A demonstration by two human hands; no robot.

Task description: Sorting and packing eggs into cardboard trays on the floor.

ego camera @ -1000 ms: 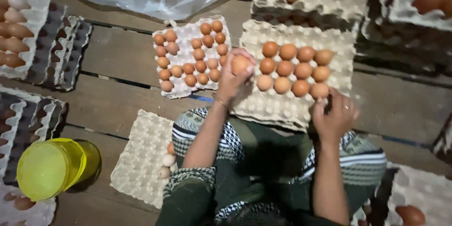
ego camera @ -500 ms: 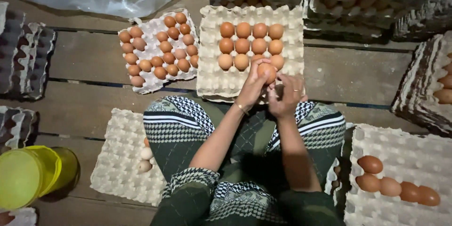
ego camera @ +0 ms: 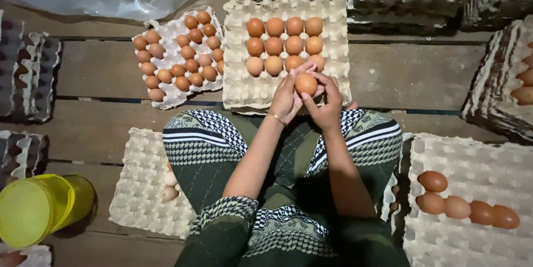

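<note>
Both hands have drawn closer to the body since half a second ago, and the brown egg [ego camera: 306,83] now sits at the near edge of the centre tray instead of over its filled rows. The left hand [ego camera: 287,97] curls its fingers [ego camera: 302,70] around the egg's nine o'clock side, while the right hand [ego camera: 327,103] closes its fingers [ego camera: 326,81] on the three o'clock side; together they cradle it, neither hand gripping alone.

At twelve o'clock from the egg lies the centre tray [ego camera: 239,86], its far cups filled with brown eggs. At ten o'clock a smaller tray [ego camera: 166,100] is packed with eggs. At four o'clock another tray [ego camera: 472,167] holds a short row. At eight o'clock sits a yellow container [ego camera: 33,211].

The likely trouble is a slip: with the egg pinched lightly between two sets of fingertips, uneven pressure could let it roll out and drop onto the tray's edge or the wooden boards [ego camera: 416,72], cracking it. Squeezing harder to prevent that could crush the shell.
</note>
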